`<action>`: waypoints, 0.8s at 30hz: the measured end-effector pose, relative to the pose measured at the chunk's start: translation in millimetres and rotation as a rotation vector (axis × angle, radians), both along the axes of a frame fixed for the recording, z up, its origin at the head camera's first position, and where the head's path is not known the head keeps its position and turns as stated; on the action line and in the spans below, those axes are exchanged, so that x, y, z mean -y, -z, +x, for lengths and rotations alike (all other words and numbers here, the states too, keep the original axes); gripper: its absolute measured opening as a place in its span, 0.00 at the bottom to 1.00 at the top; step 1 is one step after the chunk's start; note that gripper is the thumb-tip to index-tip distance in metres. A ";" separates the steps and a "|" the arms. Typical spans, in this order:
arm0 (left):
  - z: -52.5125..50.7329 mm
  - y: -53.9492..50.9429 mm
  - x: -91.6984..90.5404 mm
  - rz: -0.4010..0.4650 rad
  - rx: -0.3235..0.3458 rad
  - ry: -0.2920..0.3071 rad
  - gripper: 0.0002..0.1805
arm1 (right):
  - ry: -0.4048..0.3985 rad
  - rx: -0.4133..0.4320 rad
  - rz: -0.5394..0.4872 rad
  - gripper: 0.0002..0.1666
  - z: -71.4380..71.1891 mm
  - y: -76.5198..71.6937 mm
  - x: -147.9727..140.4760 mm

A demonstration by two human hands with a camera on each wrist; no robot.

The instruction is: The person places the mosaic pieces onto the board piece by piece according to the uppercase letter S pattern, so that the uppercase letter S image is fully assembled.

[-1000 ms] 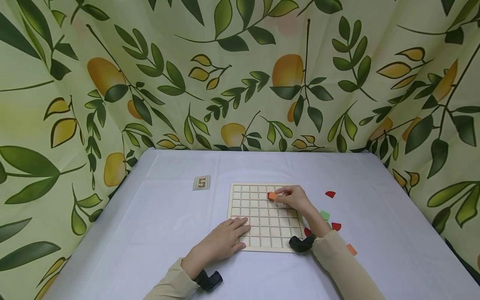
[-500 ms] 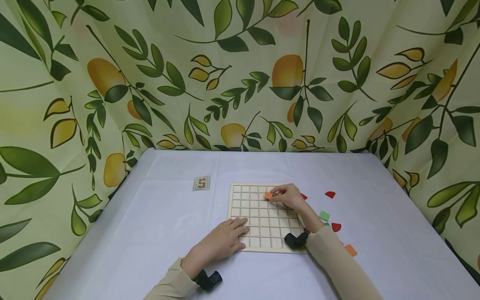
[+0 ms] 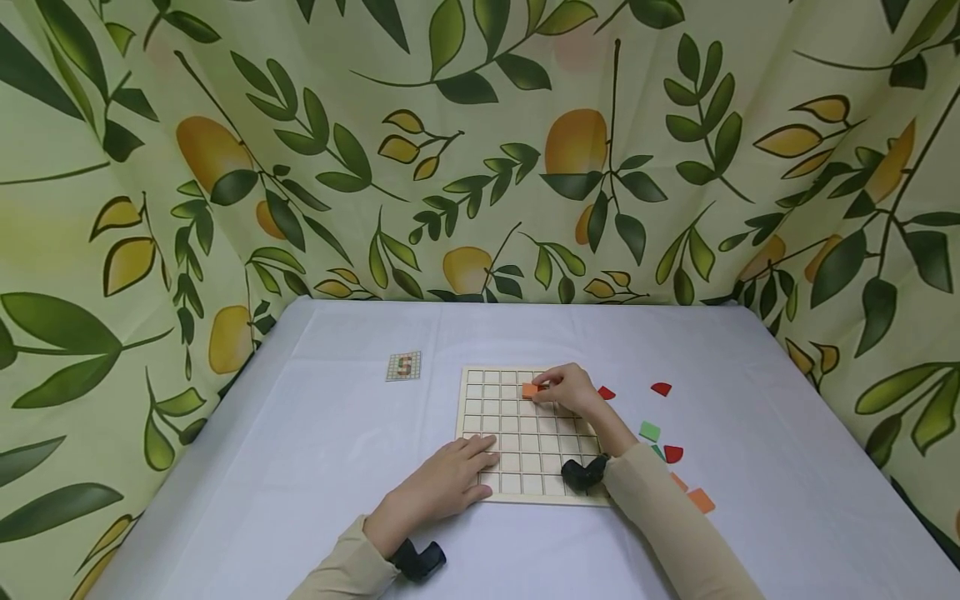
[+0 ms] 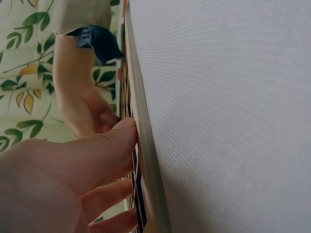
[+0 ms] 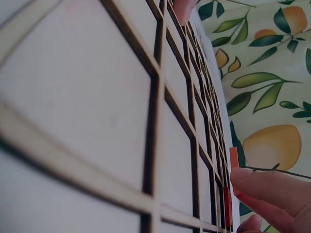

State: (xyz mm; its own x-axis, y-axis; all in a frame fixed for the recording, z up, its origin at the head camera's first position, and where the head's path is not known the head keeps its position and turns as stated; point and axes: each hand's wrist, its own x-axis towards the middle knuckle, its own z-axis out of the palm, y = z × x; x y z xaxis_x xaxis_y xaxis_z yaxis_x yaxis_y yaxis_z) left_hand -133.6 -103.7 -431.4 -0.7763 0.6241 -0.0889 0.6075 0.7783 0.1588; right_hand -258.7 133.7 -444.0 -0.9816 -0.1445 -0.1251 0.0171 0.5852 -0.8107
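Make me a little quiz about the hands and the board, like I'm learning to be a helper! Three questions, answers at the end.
1. Multiple choice: what does the right hand pinch?
A. a green piece
B. an orange piece
C. a blue piece

2. Fill in: in the head view, the green pieces lie to the ____ of the grid board.

3. True or false: the small card lies on top of the grid board.

Key:
1. B
2. right
3. False; the small card lies left of the grid board.
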 end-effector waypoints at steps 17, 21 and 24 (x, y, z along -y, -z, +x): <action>2.4 -3.3 -1.7 -0.013 0.007 -0.002 0.26 | 0.011 -0.013 0.024 0.15 -3.4 1.2 4.8; 2.7 -3.4 -1.6 -0.017 0.005 -0.002 0.26 | 0.027 0.011 0.030 0.15 -2.7 0.0 6.5; 2.6 -3.1 -1.5 -0.018 0.002 -0.001 0.26 | 0.028 0.020 0.036 0.16 -1.8 -1.4 7.3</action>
State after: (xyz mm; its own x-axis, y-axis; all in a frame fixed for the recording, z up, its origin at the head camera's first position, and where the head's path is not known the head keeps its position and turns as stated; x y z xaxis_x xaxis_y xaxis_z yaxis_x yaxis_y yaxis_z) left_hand -131.0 -102.2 -428.4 -0.7770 0.6212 -0.1018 0.6061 0.7820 0.1455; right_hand -260.5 126.4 -442.6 -0.9824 -0.1119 -0.1494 0.0501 0.6128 -0.7886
